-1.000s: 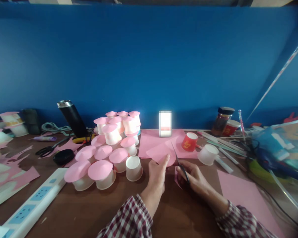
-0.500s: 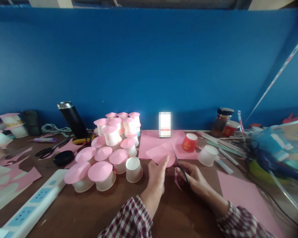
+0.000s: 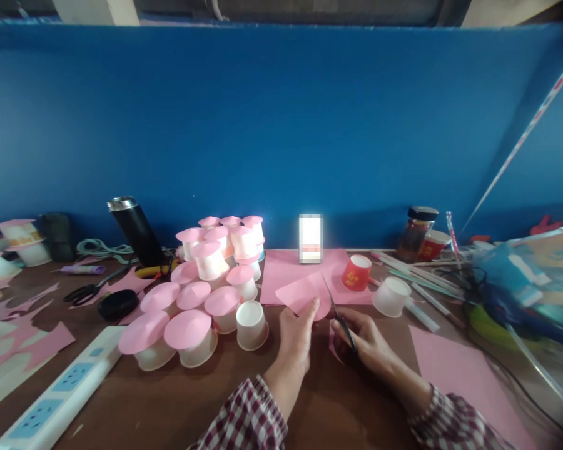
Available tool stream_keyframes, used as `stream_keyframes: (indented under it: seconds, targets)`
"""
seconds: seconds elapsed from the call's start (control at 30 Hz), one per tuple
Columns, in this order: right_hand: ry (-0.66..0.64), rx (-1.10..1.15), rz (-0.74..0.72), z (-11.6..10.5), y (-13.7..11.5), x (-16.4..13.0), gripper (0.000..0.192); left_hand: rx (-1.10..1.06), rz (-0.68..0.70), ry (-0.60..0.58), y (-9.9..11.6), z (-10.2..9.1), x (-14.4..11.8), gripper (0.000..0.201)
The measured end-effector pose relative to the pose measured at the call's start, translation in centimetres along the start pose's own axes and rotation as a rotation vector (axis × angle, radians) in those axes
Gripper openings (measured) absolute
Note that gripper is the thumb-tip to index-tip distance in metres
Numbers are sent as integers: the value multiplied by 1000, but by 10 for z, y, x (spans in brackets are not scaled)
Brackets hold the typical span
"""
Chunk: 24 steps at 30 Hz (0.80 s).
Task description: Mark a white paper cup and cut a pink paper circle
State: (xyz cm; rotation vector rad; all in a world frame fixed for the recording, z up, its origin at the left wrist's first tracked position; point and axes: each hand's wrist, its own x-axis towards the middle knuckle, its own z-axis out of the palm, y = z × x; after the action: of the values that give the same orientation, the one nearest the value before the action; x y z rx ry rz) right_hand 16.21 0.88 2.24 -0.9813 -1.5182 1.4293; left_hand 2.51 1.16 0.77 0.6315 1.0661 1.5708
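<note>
The left hand (image 3: 296, 331) is gripping a rounded piece of pink paper (image 3: 300, 291) by its near edge, thumb on top, and is holding it just above the brown worktop (image 3: 169, 400). The right hand (image 3: 363, 340) is clasping a pair of dark scissors (image 3: 338, 314), fingers through the handles; the blades are pointing up and away and are lying against the right edge of the pink paper, though whether they are parted cannot be told. A small pink offcut (image 3: 333, 342) is showing just under the right hand. Both wrists are wearing checked sleeves. Behind the held piece a flat pink sheet (image 3: 286, 265) is lying on the worktop, with a red cup (image 3: 356, 272) sitting tipped at its right side and a white cup (image 3: 391, 295) on its side just beyond. Left of the hands an upturned white paper cup (image 3: 252, 325) is standing beside a cluster of pink-topped cups (image 3: 201, 294). A black flask (image 3: 134, 230) is leaning behind the cluster, a second pair of scissors (image 3: 87, 290) is lying further left, and a white power strip (image 3: 60, 390) is running along the near left edge. A larger pink sheet (image 3: 460, 375) is lying to the right of the right hand.
</note>
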Motion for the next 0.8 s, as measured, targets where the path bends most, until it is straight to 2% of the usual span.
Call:
stream_keyframes:
  seconds: [0.23,0.53,0.8]
  targets:
    - [19,-17,-24,-1,-4,0,45,13,13,-19,-5,-2,2,48]
    - [4,32,-27,-3,5,1,41,26,-10,-9,-2,0,0,48]
    - [-72,150,80,-1,9,-1,47,3,-8,-25,-1,2,-2,47]
